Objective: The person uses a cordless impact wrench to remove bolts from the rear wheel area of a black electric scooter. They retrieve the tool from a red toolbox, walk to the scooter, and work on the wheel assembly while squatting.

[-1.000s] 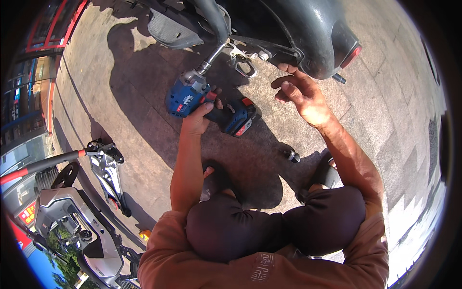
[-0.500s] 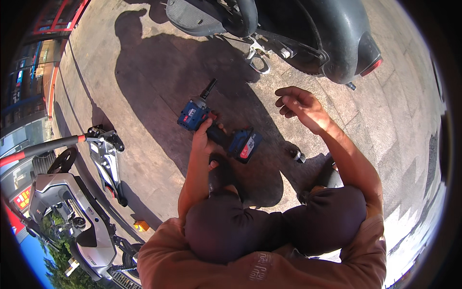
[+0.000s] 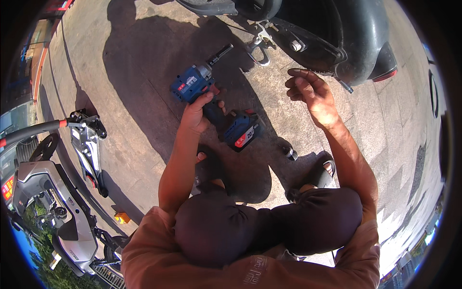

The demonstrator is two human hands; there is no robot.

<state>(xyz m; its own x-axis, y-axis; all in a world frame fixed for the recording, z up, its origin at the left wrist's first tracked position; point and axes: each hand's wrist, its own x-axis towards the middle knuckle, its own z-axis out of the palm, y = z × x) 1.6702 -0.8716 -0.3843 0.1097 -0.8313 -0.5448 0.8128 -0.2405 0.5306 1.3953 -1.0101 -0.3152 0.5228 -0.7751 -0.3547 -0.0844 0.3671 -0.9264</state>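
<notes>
My left hand (image 3: pixel 199 111) is wrapped round the grip of a blue and black cordless impact wrench (image 3: pixel 190 84). Its long dark socket (image 3: pixel 220 54) points up and to the right, toward the dark scooter. At the lower end of the tool sits a battery pack (image 3: pixel 242 132) with a red and white label. My right hand (image 3: pixel 313 98) is raised just below the scooter's side, fingers loosely bent and apart, with nothing visible in them. Beyond it, a silver metal bracket (image 3: pixel 262 45) sticks out under the black scooter (image 3: pixel 356 38).
A small silver and dark cylindrical piece (image 3: pixel 291 152) lies between my feet. On the left are a floor jack (image 3: pixel 85 144) with a black and red handle (image 3: pixel 36 131), a grey scooter (image 3: pixel 65 212) and a small orange box (image 3: pixel 122 217). My shadow covers the paving ahead.
The wrench in my left hand has swung so its socket leans further right toward the scooter. My right hand has risen slightly and shifted right. The whole view has also shifted.
</notes>
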